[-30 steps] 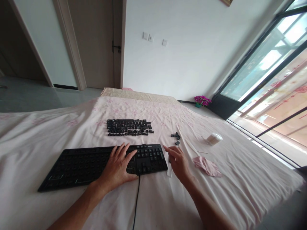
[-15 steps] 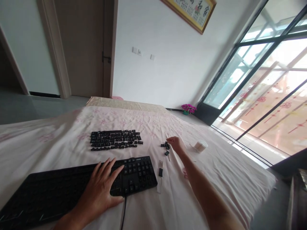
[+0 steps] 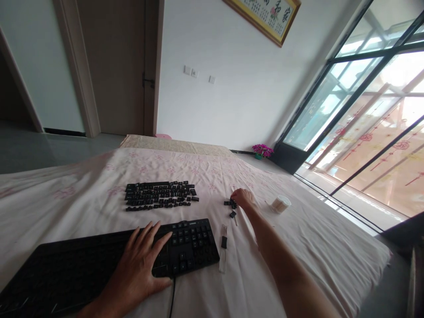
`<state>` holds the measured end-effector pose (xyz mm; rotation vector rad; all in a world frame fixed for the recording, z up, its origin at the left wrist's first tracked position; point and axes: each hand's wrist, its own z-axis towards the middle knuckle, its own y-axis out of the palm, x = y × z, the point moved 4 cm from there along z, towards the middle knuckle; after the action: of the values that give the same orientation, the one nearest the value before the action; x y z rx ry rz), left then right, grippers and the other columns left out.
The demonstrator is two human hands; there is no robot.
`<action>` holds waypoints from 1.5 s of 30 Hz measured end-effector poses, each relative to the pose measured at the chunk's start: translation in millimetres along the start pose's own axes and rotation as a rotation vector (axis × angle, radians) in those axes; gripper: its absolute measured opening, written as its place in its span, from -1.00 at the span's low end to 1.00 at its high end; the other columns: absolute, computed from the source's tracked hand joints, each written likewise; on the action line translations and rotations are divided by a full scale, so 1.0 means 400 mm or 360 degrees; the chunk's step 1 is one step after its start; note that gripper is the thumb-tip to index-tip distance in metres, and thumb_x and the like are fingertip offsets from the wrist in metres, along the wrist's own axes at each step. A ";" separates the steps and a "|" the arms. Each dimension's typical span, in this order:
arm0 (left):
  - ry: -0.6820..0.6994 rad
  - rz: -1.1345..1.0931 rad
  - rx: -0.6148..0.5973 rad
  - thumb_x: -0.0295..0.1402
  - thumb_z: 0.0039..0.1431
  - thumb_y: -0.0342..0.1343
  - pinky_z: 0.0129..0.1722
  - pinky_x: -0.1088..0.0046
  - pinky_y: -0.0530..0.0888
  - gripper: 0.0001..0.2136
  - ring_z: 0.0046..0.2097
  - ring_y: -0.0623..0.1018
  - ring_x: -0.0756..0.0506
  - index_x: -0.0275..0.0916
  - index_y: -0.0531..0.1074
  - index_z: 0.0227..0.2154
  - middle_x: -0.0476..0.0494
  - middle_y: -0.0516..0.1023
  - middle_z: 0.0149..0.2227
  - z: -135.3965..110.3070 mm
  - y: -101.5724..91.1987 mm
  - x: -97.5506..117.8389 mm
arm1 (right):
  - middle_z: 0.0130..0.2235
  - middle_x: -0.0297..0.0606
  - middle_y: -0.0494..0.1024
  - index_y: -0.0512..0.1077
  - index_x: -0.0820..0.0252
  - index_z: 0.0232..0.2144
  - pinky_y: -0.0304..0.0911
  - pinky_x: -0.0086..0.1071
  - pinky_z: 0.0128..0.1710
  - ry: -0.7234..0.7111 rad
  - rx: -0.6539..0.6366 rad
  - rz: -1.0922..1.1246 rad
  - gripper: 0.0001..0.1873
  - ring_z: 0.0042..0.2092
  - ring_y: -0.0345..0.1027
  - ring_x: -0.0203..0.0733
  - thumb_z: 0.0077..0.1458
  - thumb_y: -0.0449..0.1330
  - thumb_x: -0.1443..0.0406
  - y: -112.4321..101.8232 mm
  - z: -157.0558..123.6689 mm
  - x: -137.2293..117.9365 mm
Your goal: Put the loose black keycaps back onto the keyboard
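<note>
My left hand [image 3: 141,260] lies spread over the middle of a black keyboard [image 3: 198,247], fingers apart and palm down. The keyboard's right end still carries keys; much of its left part is dark and hard to make out. My right hand [image 3: 244,198] reaches forward, its fingers pinched at a small pile of black keycaps [image 3: 227,203]. A keycap at the fingertips is partly hidden by them. Nearer me lie one separate keycap [image 3: 232,214] and a cotton swab [image 3: 236,221]. A clear keycap puller with a black middle [image 3: 224,242] rests beside the keyboard.
Rows of loose keycaps [image 3: 159,194] lie beyond the keyboard on the pale flowered cloth [image 3: 198,291]. A clear tub of cotton swabs [image 3: 281,204] stands right of my right hand. The keyboard cable [image 3: 172,296] runs toward me. The cloth's edge drops off at the right.
My right hand has shifted slightly down over the small keycap pile. My left hand stays on the keyboard. The whole view has moved a little.
</note>
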<state>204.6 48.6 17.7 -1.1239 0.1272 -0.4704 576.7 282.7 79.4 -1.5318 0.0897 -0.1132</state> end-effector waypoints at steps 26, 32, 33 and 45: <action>-0.0038 -0.0068 -0.0095 -0.02 -0.22 0.33 0.28 -0.09 0.03 -0.15 0.33 0.11 -0.40 -0.09 0.27 0.22 -0.31 0.14 0.33 0.010 -0.035 0.016 | -0.18 -0.36 0.58 0.57 -0.08 -0.16 0.15 -0.34 -0.08 -0.0919 0.0363 0.0429 -0.77 -0.12 0.36 -0.21 0.25 0.12 0.15 -0.077 -0.331 -0.194; -0.0037 -0.0091 -0.0075 0.00 -0.18 0.31 0.28 -0.08 0.03 -0.18 0.32 0.12 -0.40 -0.11 0.28 0.21 -0.32 0.16 0.32 0.010 -0.039 0.015 | -0.24 -0.31 0.55 0.58 -0.06 -0.16 0.19 -0.32 -0.21 -0.1109 0.0432 0.0498 -0.81 -0.21 0.34 -0.21 0.22 0.18 0.19 -0.061 -0.499 -0.212; -0.0033 -0.0092 -0.0072 0.00 -0.17 0.30 0.28 -0.09 0.03 -0.18 0.32 0.12 -0.40 -0.11 0.28 0.21 -0.32 0.17 0.32 0.010 -0.039 0.015 | -0.24 -0.31 0.55 0.57 -0.07 -0.16 0.19 -0.32 -0.21 -0.1108 0.0439 0.0492 -0.81 -0.21 0.33 -0.21 0.22 0.19 0.19 -0.058 -0.513 -0.212; -0.0041 -0.0101 -0.0076 -0.01 -0.19 0.31 0.28 -0.08 0.03 -0.18 0.32 0.12 -0.41 -0.13 0.29 0.20 -0.33 0.17 0.31 0.012 -0.044 0.018 | -0.20 -0.31 0.54 0.54 -0.09 -0.13 0.04 -0.29 -0.23 -0.1111 0.0522 0.0310 -0.81 -0.17 0.29 -0.18 0.23 0.18 0.23 -0.024 -0.569 -0.222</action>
<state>207.3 43.4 36.3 -1.1833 0.0809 -0.5111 459.2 68.4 79.2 -1.1564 -0.3212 0.5381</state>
